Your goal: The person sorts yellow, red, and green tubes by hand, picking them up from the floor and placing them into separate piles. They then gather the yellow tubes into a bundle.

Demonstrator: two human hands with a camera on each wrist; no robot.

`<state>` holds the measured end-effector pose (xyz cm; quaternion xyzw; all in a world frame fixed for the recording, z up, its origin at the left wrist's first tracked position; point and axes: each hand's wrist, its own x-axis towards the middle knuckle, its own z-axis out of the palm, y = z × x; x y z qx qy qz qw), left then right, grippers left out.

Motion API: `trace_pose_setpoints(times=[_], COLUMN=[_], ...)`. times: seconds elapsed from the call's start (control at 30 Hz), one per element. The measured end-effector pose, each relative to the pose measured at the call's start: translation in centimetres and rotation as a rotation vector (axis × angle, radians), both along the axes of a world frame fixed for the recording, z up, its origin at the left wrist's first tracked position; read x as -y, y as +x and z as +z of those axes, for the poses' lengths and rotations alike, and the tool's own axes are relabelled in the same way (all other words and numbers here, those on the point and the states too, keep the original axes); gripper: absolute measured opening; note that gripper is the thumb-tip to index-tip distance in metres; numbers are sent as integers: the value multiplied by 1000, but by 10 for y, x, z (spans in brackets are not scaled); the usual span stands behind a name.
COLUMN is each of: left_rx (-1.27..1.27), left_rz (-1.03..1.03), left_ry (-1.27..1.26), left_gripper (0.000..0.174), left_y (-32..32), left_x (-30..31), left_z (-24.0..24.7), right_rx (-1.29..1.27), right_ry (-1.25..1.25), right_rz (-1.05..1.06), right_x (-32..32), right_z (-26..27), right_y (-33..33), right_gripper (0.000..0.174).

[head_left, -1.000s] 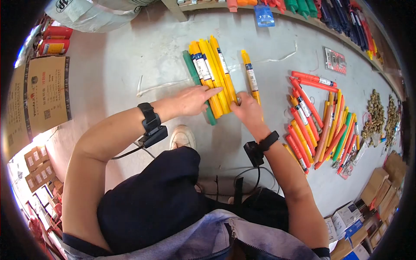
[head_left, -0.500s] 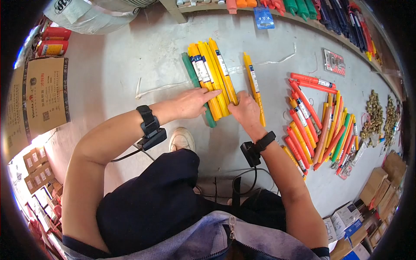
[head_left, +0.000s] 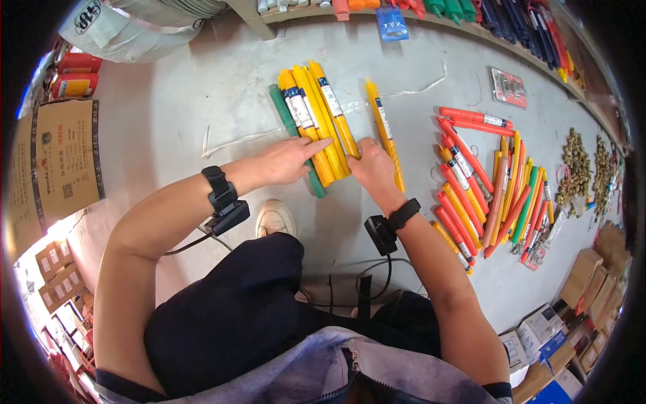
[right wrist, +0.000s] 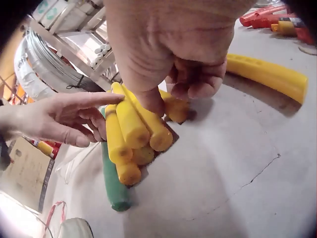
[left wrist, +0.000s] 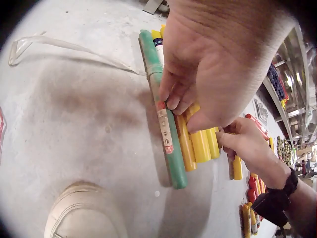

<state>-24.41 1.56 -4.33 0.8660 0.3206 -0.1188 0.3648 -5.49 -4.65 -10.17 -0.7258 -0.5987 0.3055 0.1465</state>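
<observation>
A bundle of yellow tubes, some with white and navy labels, lies on the floor in the head view. A green tube lies along its left side. My left hand rests across the bundle, index finger stretched over the yellow tubes, other fingers down the left side. At the bundle's near right end, my right hand pinches a yellow tube between thumb and fingers. Several round tube ends show stacked in the right wrist view. A single yellow tube lies apart, just right of that hand.
To the right lies a pile of red, yellow and green tubes. Clear plastic strapping runs beneath the bundle. A cardboard box stands left, a shelf at the back. My shoe is close below the bundle.
The head view has shifted a little, so everything sits slightly further left. Both hands keep their places on the bundle.
</observation>
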Motion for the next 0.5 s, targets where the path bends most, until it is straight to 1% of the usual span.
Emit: trace_pose_setpoints(times=[0.07, 0.13, 0.17, 0.23, 0.27, 0.3, 0.33, 0.37, 0.4, 0.43, 0.47, 0.5], left_rx=[8, 5, 6, -39, -33, 2, 37, 41, 62, 84, 87, 150], left_rz=[-7, -4, -4, -13, -10, -25, -38, -30, -77, -127, -125, -205], left_ry=[10, 7, 8, 5, 4, 24, 44, 41, 91, 142, 140, 273], left_gripper=[66, 57, 57, 45, 45, 40, 36, 36, 35, 33, 33, 34], left_y=[1, 3, 6, 15, 20, 25, 29, 34, 39, 44, 47, 50], left_x=[0, -2, -4, -9, -10, -11, -11, -11, -12, -13, -13, -13], left_z=[1, 3, 5, 9, 11, 13, 13, 11, 10, 8, 1, -5], right_rx=[4, -25, -53, -89, -127, -121, -59, 1, 4, 65, 127, 180], right_ry=[-31, 2, 34, 77, 121, 119, 168, 218, 215, 181, 147, 135], right_rz=[-29, -27, -26, -38, -51, -45, -59, -72, -65, -62, -60, -43], right_x=[-1, 2, 4, 10, 13, 16, 18, 21, 25, 28, 33, 38], right_z=[2, -1, -1, 4, 7, 8, 9, 11, 14, 19, 22, 22], right_y=[-1, 1, 2, 10, 15, 22, 30, 39, 47, 55, 63, 67], right_gripper=[23, 23, 22, 23, 24, 24, 25, 27, 27, 29, 31, 31])
